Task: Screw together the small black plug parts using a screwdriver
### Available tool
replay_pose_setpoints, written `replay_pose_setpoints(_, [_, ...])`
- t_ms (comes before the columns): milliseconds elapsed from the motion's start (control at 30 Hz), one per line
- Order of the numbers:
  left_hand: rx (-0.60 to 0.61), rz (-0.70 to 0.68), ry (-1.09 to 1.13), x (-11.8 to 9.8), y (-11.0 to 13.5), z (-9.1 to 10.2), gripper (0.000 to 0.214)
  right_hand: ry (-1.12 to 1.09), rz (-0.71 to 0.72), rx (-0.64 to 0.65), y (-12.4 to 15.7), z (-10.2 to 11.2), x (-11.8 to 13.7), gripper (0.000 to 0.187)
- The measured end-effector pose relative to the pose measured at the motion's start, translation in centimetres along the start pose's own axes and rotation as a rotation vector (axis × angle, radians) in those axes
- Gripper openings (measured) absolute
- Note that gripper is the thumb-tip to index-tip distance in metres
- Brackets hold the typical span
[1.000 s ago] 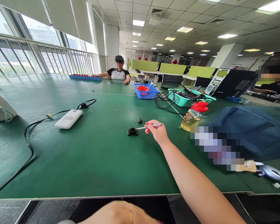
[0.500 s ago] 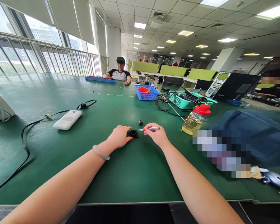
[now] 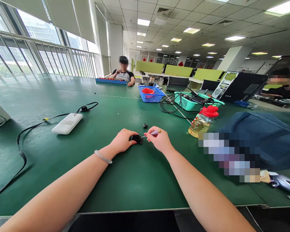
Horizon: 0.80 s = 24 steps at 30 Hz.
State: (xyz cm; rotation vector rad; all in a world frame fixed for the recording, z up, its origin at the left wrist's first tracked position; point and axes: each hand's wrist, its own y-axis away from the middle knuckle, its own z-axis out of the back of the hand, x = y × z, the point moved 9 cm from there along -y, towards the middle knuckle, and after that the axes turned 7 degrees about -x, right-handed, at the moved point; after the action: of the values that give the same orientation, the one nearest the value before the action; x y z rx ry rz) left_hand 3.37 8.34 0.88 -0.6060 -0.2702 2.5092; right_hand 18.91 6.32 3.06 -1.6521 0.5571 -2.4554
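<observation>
On the green table point(image 3: 132, 180) lies a small black device point(image 3: 136, 139) with a round part on its top; its exact kind is too small to tell. My left hand point(image 3: 122, 140) is closed around the left side of that device, thumb at its near edge. In a pinch, my right hand point(image 3: 159, 139) holds a screwdriver point(image 3: 153, 132) with a pale purple handle. Its thin shaft slants down leftward, and the tip meets the right side of the device. Just beyond sits a small dark part point(image 3: 145, 125), touched by neither hand.
To the left are a white power bank point(image 3: 67, 123) and a black cable point(image 3: 23, 151). A red-lidded bottle point(image 3: 200, 126), a dark blue bag point(image 3: 258, 138), a blue basket point(image 3: 151, 97) and a green basket point(image 3: 187, 104) of cables stand rightward. Across the table sits a person point(image 3: 122, 74).
The screwdriver is now tilted more steeply, its tip lower at the device's right side. The device has turned slightly under my left hand. Across the table, the person has raised one hand toward the head.
</observation>
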Motion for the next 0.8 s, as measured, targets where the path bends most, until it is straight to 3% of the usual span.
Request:
replay_pose_setpoints(100, [0.001, 0.015, -0.007, 0.2, 0.0, 0.1, 0.038, 0.078, 0.080, -0.058, 0.3, 0.6, 1.1, 0.026])
replay_pose_setpoints(200, [-0.001, 0.033, -0.007, 0.4, 0.1, 0.2, 0.038, -0.005, 0.060, -0.087, 0.3, 1.4, 1.2, 0.028])
replay_pose_setpoints(367, [0.009, 0.029, -0.013, 0.3, 0.2, 0.3, 0.041, -0.127, 0.064, 0.047, 0.2, 0.8, 0.9, 0.024])
replay_pose_setpoints(533, [0.015, 0.025, -0.013, 0.3, 0.1, 0.2, 0.040, 0.072, 0.152, 0.132, 0.5, 0.0, 1.5, 0.011])
replay_pose_setpoints(800, [0.008, -0.011, -0.040, 0.2, 0.1, 0.2, 0.043, 0.083, 0.303, 0.047, 1.7, -0.4, 4.2, 0.010])
